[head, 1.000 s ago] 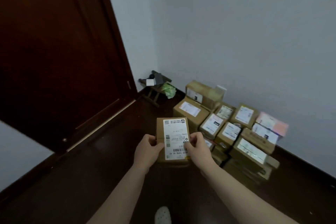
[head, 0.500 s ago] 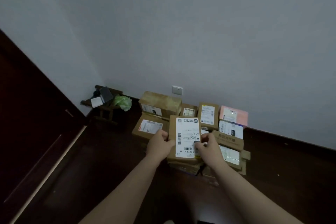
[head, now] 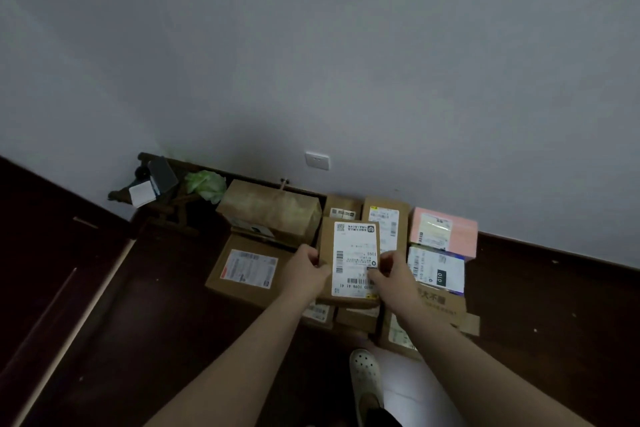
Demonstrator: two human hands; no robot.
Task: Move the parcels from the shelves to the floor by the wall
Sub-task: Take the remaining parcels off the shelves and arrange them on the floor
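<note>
I hold a small cardboard parcel (head: 351, 253) with a white shipping label, flat side up, above the pile of parcels on the floor. My left hand (head: 304, 270) grips its left edge and my right hand (head: 391, 276) grips its right edge near the barcode. Below and around it lie several parcels against the white wall (head: 346, 62): a large brown box (head: 270, 208), a labelled box (head: 247, 270) in front of it, a pink box (head: 445, 230) and a white-wrapped one (head: 436, 269) on the right.
A low dark wooden stool (head: 162, 194) with small items and a green bag (head: 206, 184) stands in the corner at the left. A wall socket (head: 317, 160) sits above the pile. Dark wood floor (head: 138, 340) spreads in front; my shoe (head: 365, 371) is just short of the parcels.
I have come closer to the wall and turned right; the door has left the view. The parcel, still held in both hands, now hangs over the pile.
</note>
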